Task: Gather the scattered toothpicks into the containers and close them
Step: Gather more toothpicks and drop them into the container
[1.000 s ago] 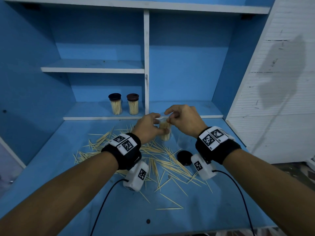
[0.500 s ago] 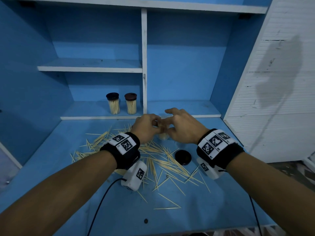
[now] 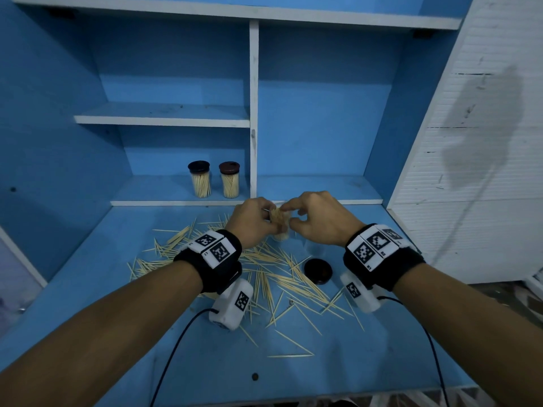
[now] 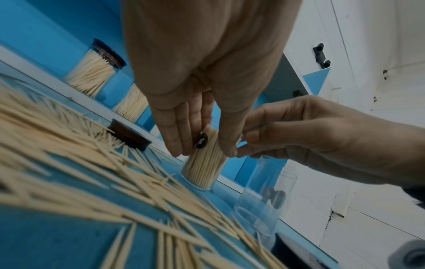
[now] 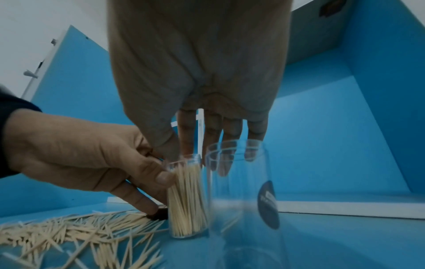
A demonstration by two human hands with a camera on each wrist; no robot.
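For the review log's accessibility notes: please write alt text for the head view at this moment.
Both hands meet over a clear container packed with toothpicks: the left hand grips it, the right hand works at its mouth. Loose toothpicks and a dark lid lie on the blue desk; two capped containers stand behind.

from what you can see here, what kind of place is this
Probably a home storage corner or workshop nook, not a kitchen: a blue painted shelf unit with bare compartments, a white slatted wall beside it, and two capped toothpick jars on the low shelf.
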